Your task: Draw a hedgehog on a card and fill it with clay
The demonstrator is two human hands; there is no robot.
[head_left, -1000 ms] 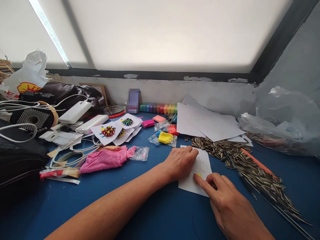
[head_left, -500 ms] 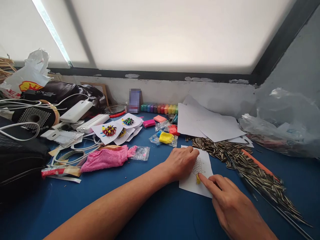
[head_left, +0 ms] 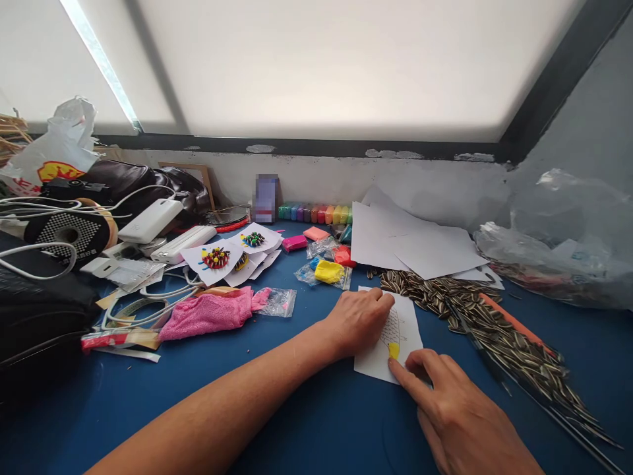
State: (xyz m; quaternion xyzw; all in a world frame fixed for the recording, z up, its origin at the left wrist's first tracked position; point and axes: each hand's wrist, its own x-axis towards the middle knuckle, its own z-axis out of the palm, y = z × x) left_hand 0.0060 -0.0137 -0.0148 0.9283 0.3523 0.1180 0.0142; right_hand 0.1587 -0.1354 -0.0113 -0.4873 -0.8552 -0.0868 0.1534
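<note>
A small white sheet of paper [head_left: 373, 367] lies on the blue table, bearing a drawn outline filled with a scale-like pattern. Yellow clay [head_left: 393, 349] is pressed flat over the drawing's lower end. My left hand [head_left: 360, 323] rests closed on the paper's left side, fingers curled and holding it down; its fingertips are hidden. At the clay's lower edge is the index finger of my right hand [head_left: 452, 402], stretched out and touching it. The other right fingers are loosely bent, with nothing visible in them.
Sunflower seeds [head_left: 519, 349] are heaped to the right, beside larger white sheets [head_left: 420, 247]. Opened yellow clay [head_left: 329, 271] lies on its wrapper beyond my left hand. Decorated paper cards [head_left: 216, 258], a pink cloth [head_left: 210, 313] and white cables [head_left: 148, 290] are on the left.
My right index finger has moved down, from the yellow clay's upper part to its lower edge. More of the clay shows now. My left hand has stayed in place.
</note>
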